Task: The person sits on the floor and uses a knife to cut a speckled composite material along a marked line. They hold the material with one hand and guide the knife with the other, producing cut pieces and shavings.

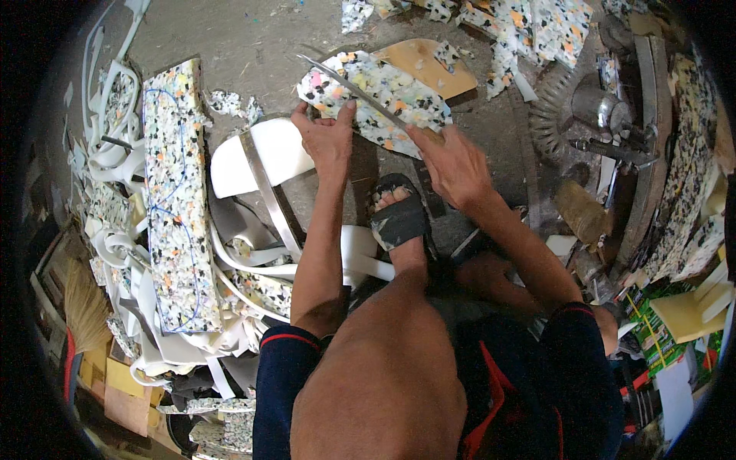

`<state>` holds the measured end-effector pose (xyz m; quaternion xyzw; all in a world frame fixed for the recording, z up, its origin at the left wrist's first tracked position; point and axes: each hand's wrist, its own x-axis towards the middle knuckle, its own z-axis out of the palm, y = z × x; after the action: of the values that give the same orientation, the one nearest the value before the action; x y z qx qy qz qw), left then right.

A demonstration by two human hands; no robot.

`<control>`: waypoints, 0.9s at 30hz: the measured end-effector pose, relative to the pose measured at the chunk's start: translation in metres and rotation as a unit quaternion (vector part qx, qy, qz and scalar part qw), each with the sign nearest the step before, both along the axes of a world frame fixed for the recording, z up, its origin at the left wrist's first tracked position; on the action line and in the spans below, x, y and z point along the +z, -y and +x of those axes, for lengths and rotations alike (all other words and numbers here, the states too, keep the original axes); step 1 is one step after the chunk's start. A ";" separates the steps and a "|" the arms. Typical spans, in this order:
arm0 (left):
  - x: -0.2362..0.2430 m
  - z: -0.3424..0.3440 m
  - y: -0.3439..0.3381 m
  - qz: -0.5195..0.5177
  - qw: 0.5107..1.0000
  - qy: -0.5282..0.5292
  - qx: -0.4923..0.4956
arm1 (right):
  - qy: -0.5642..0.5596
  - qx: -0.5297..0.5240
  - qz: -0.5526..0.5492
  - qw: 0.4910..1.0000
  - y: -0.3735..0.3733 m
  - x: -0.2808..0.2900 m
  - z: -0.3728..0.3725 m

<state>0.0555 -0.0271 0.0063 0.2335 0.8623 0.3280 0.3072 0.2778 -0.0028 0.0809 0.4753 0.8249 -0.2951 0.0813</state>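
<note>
My left hand [328,136] presses down on the near edge of a speckled multicolour foam piece [383,92] that lies on a wooden board [425,65]. My right hand [454,165] grips the handle of a long thin knife [349,86], whose blade runs diagonally across the foam toward the upper left. My foot in a black sandal [399,218] rests just below the foam, between my two forearms.
A long speckled foam slab [175,199] with blue drawn lines lies at the left among white foam strips [107,153]. A white sheet with a metal strap [264,165] sits beside my left hand. A machine with a toothed wheel [583,107] stands at the right. More foam pieces [529,27] lie at the top.
</note>
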 end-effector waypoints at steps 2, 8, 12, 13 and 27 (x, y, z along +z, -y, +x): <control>0.002 -0.001 0.000 -0.001 1.000 0.012 0.002 | -0.017 -0.024 -0.051 0.998 0.007 0.007 0.013; -0.001 -0.001 -0.001 0.009 1.000 0.014 -0.011 | -0.007 -0.013 -0.047 0.999 -0.003 0.013 -0.002; -0.001 -0.002 -0.003 -0.002 1.000 0.012 -0.005 | 0.007 -0.012 -0.008 1.000 0.000 0.004 -0.011; 0.000 -0.003 -0.001 -0.004 1.000 0.009 -0.003 | 0.029 -0.015 -0.038 0.999 0.002 0.008 -0.006; -0.014 -0.009 0.000 -0.006 0.999 -0.016 -0.030 | 0.016 -0.037 -0.032 0.999 0.011 0.012 0.005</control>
<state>0.0460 -0.0275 -0.0076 0.2626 0.8617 0.3096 0.3043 0.2831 -0.0138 0.0928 0.5072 0.7954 -0.3167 0.0986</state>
